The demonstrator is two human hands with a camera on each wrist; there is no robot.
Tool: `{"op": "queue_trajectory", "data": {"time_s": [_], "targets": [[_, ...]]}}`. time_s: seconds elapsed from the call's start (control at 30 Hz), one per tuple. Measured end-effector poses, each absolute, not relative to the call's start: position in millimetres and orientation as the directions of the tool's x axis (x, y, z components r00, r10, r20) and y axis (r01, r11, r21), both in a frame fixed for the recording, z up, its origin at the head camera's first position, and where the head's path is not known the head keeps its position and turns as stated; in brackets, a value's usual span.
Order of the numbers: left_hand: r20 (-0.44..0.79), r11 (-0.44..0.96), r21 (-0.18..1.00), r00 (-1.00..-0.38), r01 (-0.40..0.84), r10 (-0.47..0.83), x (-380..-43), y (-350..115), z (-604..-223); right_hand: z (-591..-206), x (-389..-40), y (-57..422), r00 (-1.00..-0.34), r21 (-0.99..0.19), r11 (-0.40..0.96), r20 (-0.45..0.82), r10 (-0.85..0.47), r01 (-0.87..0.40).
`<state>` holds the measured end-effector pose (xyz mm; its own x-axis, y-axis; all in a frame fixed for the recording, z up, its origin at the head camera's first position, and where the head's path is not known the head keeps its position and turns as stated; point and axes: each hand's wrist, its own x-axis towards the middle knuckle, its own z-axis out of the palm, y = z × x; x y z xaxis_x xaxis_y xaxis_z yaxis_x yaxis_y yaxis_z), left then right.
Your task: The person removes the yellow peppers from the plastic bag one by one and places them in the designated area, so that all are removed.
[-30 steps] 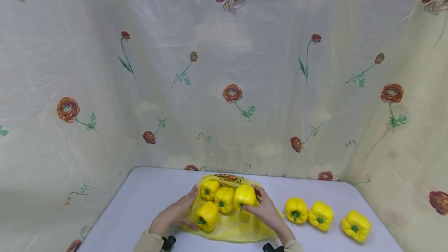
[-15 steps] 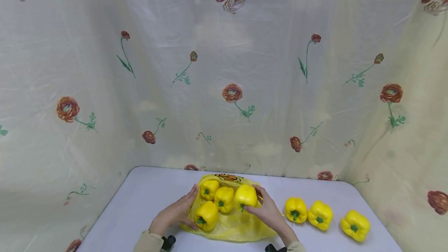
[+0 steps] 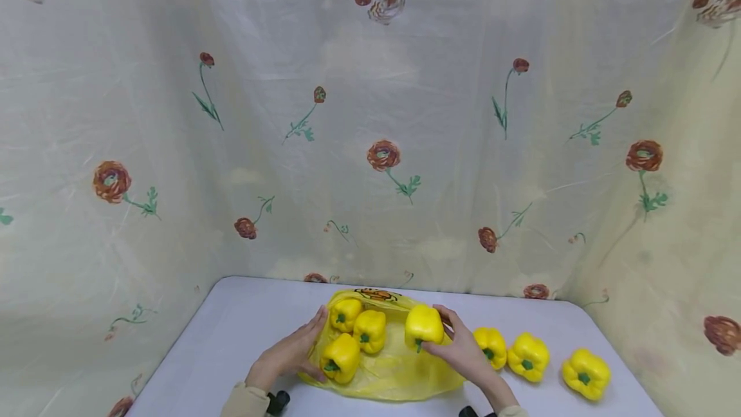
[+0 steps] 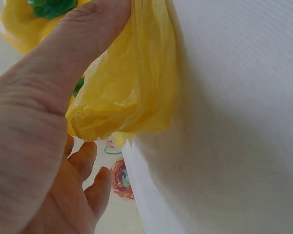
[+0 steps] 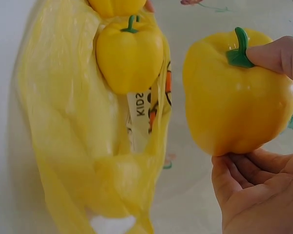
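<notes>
My right hand [image 3: 461, 347] grips a yellow bell pepper [image 3: 424, 325] with thumb by its green stem and fingertips behind and under it. In the right wrist view the held pepper [image 5: 239, 92] is up beside the yellow plastic bag [image 5: 63, 112]. The bag [image 3: 399, 378] lies spread on the table, with three more peppers in its left part, one at the front [image 3: 340, 358], one in the middle [image 3: 369, 331] and one at the back [image 3: 346, 314]. My left hand [image 3: 289, 354] rests along the bag's left edge, fingers straight and thumb [image 4: 83, 44] spread against it.
To the right of the bag, three more yellow peppers lie on the white table [image 3: 249, 314]: a near one [image 3: 492, 342] partly behind my right hand, a middle one [image 3: 528, 357] and a far-right one [image 3: 586, 374]. A flowered curtain [image 3: 347, 114] surrounds the table's back and sides.
My right hand has moved right with the pepper, away from the peppers in the bag and over the bag's right part. My left hand has stayed put.
</notes>
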<state>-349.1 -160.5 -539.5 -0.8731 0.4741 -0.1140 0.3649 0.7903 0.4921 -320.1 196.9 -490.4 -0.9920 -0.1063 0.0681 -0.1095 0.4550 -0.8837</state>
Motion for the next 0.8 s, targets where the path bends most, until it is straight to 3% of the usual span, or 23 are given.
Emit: {"op": "queue_trajectory", "data": {"time_s": [0.8], "targets": [[-0.102,0.785,0.491,-0.869,0.379,0.484,-349.0,-159.8,-539.8,-485.9,-297.5,289.9,-1.0,-0.825,0.565,-0.026,-0.005,0.018]]}}
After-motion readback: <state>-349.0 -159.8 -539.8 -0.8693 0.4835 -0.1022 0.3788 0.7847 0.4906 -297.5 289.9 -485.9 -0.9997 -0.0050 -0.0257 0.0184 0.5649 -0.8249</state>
